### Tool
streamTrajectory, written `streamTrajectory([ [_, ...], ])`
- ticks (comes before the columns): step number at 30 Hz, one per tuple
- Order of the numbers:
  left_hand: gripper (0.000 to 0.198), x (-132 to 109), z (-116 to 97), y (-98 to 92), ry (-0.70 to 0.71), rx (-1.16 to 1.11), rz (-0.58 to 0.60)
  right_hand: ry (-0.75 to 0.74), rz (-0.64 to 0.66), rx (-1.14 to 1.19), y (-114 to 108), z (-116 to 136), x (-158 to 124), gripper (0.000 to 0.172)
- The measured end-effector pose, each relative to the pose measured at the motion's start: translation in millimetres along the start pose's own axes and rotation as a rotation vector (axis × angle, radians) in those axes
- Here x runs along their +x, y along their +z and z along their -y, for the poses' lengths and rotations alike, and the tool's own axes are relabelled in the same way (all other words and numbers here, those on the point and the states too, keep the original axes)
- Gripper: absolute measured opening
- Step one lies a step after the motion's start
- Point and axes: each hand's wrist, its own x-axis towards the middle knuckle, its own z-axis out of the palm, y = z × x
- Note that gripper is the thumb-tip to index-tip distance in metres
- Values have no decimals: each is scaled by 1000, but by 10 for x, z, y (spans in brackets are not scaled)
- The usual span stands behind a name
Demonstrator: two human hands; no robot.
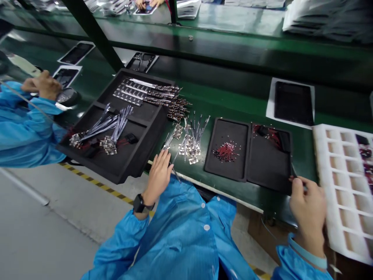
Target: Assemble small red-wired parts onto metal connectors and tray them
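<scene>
My left hand (159, 173) rests at the bench's near edge with its fingers stretched forward, touching the nearest of several thin flex cables (189, 142) strewn on the green bench top. My right hand (309, 208) is closed in a pinch on a slim pair of tweezers (294, 171), its tip at the near right corner of a black mat (269, 161). A second black mat (227, 149) beside it carries a small heap of tiny red parts (225, 151). Both arms wear blue sleeves, and a black watch sits on my left wrist.
A black compartment tray (136, 155) of cables and small boards overhangs the bench edge at left. A white foam grid tray (346, 186) stands at right. A dark panel on white sheet (293, 102) lies behind. Another person's hands (40, 85) work at far left.
</scene>
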Motion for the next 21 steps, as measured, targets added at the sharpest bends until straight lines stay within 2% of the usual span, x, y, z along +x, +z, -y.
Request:
streamTrajectory([
  [5, 51, 342, 333, -151, 128, -62, 101, 138, 30, 181, -84, -78, -68, 32],
  [7, 58, 406, 410, -199, 150, -74, 109, 189, -17, 112, -115, -133, -61, 33],
  [10, 61, 468, 433, -254, 143, -99, 57, 181, -77, -131, -90, -176, -7, 47],
  [13, 48, 614, 275, -286, 98, -91, -21, 115, -72, -275, 0, -142, 56, 60],
  [16, 37, 956, -44, -270, 50, -51, -46, 84, -117, -336, 87, -104, 109, 64],
  [18, 37, 1275, -262, -222, 32, -13, 0, 62, -126, -349, 112, -121, 143, 64],
  [21, 37, 1746, -471, -104, 26, 87, 136, 23, -52, -328, 90, -210, 188, 60],
])
